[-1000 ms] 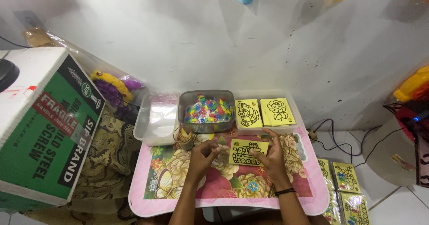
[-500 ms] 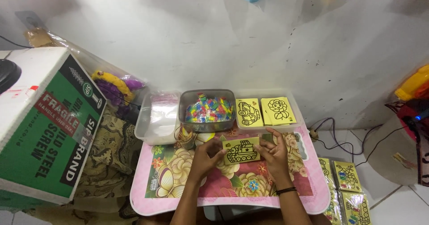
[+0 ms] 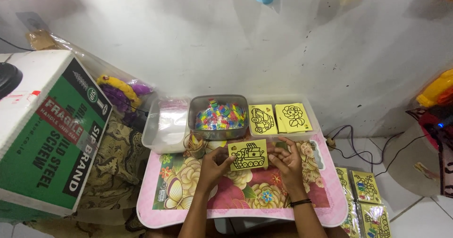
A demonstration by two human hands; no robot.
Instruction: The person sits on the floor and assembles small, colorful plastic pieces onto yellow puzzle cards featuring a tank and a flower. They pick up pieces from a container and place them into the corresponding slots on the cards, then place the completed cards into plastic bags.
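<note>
Both hands are holding one yellow card (image 3: pixel 248 155) just above the flower-patterned table top (image 3: pixel 188 191), near the middle of the small pink table. The card is bearing a black line drawing of a tank-like vehicle.

Left hand (image 3: pixel 214 163) is pinching the card's left edge between thumb and fingers. Right hand (image 3: pixel 286 161) is gripping the right edge, fingers curled behind, thumb in front; a dark band is sitting on that wrist.

Just beyond the card, at the far side of the table, a clear tub of coloured pieces (image 3: pixel 220 115) is standing. Left of it a clear plastic box (image 3: pixel 166 124) is holding something pale and wrapped. Right of the tub two stacks of yellow picture cards (image 3: pixel 280 118) are lying side by side.

Far left, a large green and white carton (image 3: pixel 47 129) is resting on patterned cloth. Lower right, on the floor, more bagged picture cards (image 3: pixel 365 200) are lying. Cables (image 3: pixel 363 146) are trailing along the floor by the wall.
</note>
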